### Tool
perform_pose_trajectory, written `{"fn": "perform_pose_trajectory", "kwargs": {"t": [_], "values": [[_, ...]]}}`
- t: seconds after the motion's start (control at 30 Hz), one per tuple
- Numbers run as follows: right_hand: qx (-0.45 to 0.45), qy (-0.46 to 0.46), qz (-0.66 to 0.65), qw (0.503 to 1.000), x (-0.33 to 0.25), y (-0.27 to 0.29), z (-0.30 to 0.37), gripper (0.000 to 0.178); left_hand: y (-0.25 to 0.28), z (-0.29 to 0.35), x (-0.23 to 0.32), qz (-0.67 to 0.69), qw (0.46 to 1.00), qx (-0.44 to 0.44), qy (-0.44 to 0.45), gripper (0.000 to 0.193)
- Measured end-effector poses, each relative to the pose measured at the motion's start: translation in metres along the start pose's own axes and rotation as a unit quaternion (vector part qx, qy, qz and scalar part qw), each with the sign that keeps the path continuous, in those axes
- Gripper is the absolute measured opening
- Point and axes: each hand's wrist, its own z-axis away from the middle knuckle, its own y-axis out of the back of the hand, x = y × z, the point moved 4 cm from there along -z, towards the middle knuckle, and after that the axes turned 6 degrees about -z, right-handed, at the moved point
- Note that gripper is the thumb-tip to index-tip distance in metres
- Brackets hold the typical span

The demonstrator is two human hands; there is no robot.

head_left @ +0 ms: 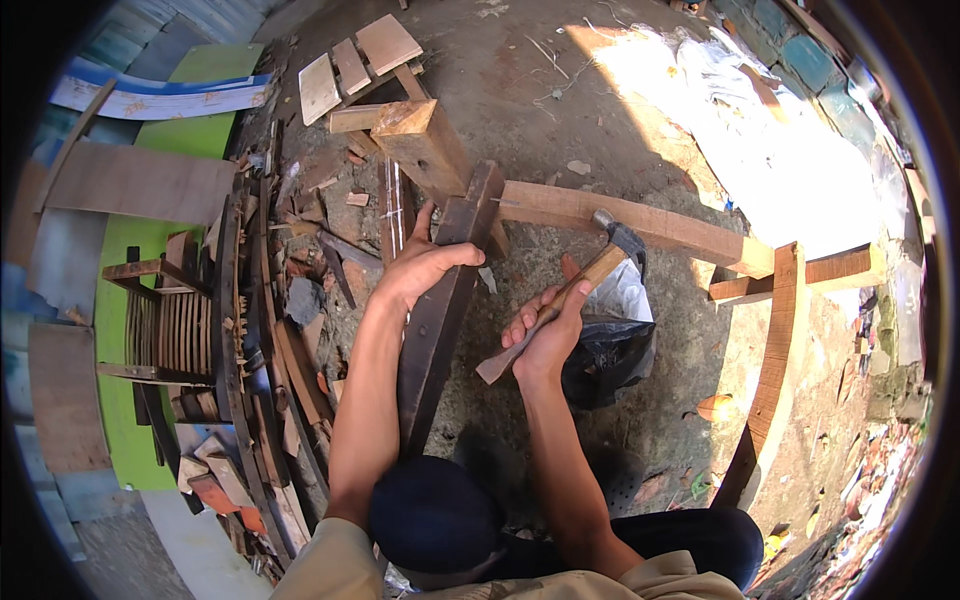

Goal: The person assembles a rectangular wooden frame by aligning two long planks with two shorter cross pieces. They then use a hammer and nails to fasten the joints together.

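Observation:
My left hand [418,272] is wrapped over a dark wooden beam [436,335], its thumb across the top face. In my right hand [550,335] is a hammer [600,266], gripped by its wooden handle with the metal head up and away from me. A thin nail-like piece [510,202] sticks out sideways near the dark beam's far end. From that end a lighter brown beam [630,218] runs to the right. A thick upright wooden post [425,150] stands just beyond my left hand.
Scrap wood [285,370] is heaped at left, beside a slatted wooden piece [170,325]. A small slatted seat [350,65] stands at the far left. A black plastic bag [610,355] lies below the hammer. Crossed timbers [785,330] stand at right, near a white sheet [740,120].

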Motion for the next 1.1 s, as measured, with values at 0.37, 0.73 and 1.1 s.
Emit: {"fn": "perform_pose_trajectory", "kwargs": {"t": [0.37, 0.73, 1.1], "values": [[-0.029, -0.003, 0.089, 0.996, -0.014, -0.005, -0.01, 0.059, 0.001, 0.005, 0.004, 0.006, 1.0, -0.005, 0.001, 0.132], [-0.042, 0.0, 0.046, 0.998, 0.025, 0.0, -0.003, 0.064, -0.002, 0.003, 0.007, -0.009, 1.0, 0.014, -0.007, 0.13], [-0.052, -0.068, 0.115, 0.99, 0.009, -0.003, 0.002, 0.065, 0.0, 0.001, -0.001, 0.008, 1.0, 0.012, -0.014, 0.129]]}}
